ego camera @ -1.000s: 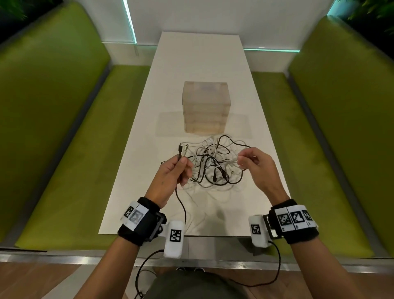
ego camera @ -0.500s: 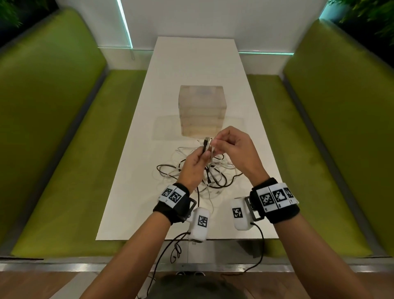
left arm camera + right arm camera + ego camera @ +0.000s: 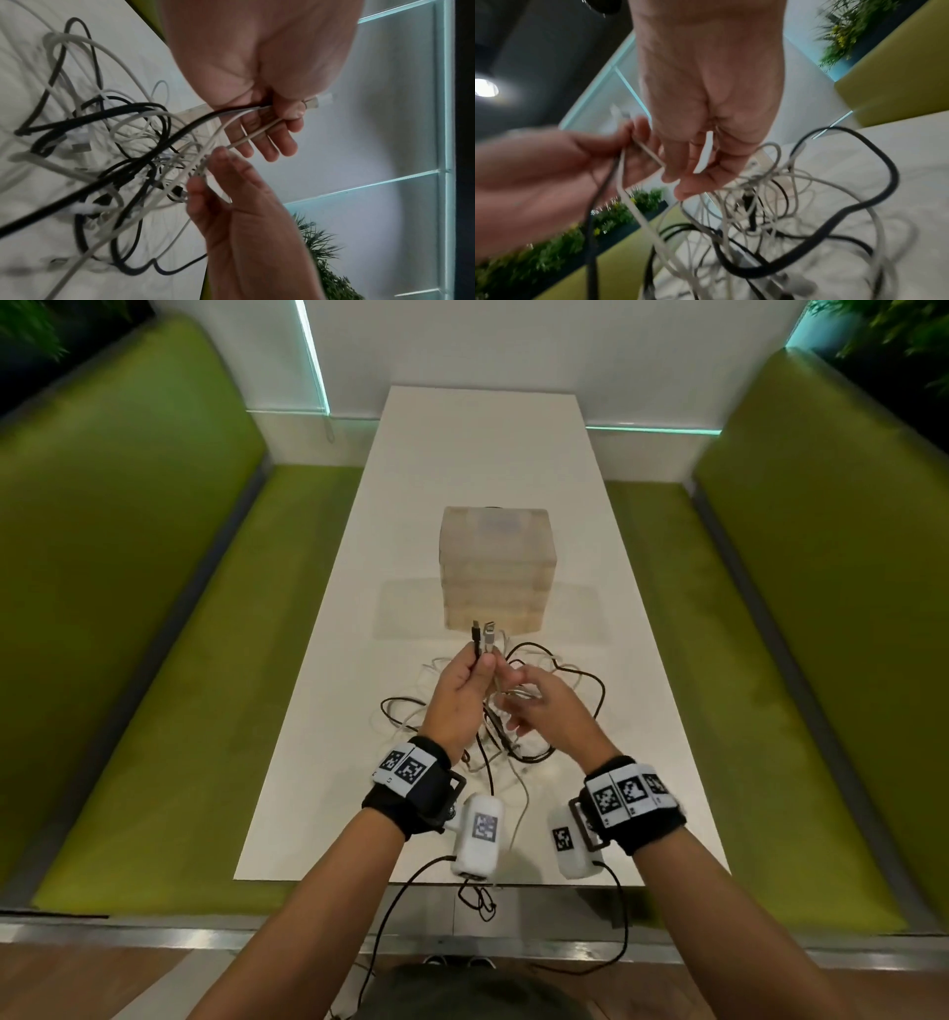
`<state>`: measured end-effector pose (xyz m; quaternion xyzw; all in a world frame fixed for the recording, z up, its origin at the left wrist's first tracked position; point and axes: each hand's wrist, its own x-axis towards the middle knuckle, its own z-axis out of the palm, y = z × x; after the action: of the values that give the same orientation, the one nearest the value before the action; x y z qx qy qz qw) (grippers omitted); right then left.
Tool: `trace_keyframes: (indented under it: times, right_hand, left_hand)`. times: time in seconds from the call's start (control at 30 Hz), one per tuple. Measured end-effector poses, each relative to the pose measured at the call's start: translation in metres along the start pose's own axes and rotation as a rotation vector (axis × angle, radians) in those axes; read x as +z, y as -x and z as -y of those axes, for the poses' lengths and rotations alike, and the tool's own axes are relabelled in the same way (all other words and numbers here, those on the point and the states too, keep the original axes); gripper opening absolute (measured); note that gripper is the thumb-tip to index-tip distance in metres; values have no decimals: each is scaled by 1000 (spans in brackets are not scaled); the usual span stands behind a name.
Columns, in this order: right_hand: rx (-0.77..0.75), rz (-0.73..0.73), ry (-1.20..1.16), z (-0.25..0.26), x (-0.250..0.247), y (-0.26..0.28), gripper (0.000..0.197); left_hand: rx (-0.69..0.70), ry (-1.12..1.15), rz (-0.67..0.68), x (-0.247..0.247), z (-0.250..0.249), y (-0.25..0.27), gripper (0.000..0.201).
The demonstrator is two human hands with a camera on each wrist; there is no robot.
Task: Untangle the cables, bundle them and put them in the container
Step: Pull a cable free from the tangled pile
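A tangle of black and white cables (image 3: 560, 690) lies on the white table (image 3: 482, 454) in front of the translucent container (image 3: 498, 567). My left hand (image 3: 480, 662) is raised above the heap. It grips a black cable and a white cable just below their plugs (image 3: 484, 634), which point up. In the left wrist view the left hand (image 3: 280, 125) has its fingers curled round these cables. My right hand (image 3: 513, 706) is just right of and below the left. Its fingers (image 3: 680, 178) curl loosely round a white cable (image 3: 703, 154) that runs down into the tangle (image 3: 782, 213).
Green benches (image 3: 154, 660) flank the narrow table on both sides. The container stands mid-table, just beyond the cables. Bare tabletop (image 3: 359, 814) lies between the heap and the near edge, where one white cable (image 3: 524, 803) trails.
The hands met at the plugs half a second ago. Since then my right hand has dropped from the plugs toward the tangle, while the left keeps both cable ends raised.
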<state>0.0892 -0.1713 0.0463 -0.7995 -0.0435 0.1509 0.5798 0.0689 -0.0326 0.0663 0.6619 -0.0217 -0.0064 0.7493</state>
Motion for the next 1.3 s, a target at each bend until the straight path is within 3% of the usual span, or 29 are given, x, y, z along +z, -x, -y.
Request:
trace_keyframes:
  times: [0.1, 0.13, 0.2, 0.4, 0.5, 0.6, 0.7, 0.77, 1.0, 1.1, 1.3]
  right_hand:
    - [-41, 20, -155, 4, 17, -4, 28]
    - [-67, 27, -95, 1, 20, -9, 33]
    - [-119, 9, 257, -8, 20, -17, 40]
    - [-9, 9, 622, -45, -10, -28, 23]
    - [6, -10, 562, -47, -14, -29, 25]
    - [14, -56, 435, -46, -10, -30, 29]
    - [42, -74, 336, -37, -8, -30, 27]
    - [52, -68, 326, -32, -7, -29, 27]
    - [21, -62, 557, -22, -3, -24, 17]
    - [-65, -75, 545, -24, 0, -22, 17]
    - [-28, -66, 529, -32, -8, -34, 29]
  left_hand:
    - [-25, 23, 25, 3, -5, 2, 24]
    - [-28, 43, 18, 5, -10, 3, 25]
    - [-19, 124, 2, 11, -24, 5, 25]
    - [139, 430, -55, -17, -86, 3, 29]
    - [151, 307, -168, -46, -87, -6, 30]
    - [13, -35, -210, -58, -64, -9, 32]
    - [-133, -406, -49, -48, -34, -2, 29]
    - [-187, -507, 72, -38, -13, 3, 29]
    - [-210, -411, 133, -1, 12, 2, 40]
    - [-145, -375, 72, 5, 10, -3, 37]
    - [-131, -213, -58, -1, -18, 8, 37]
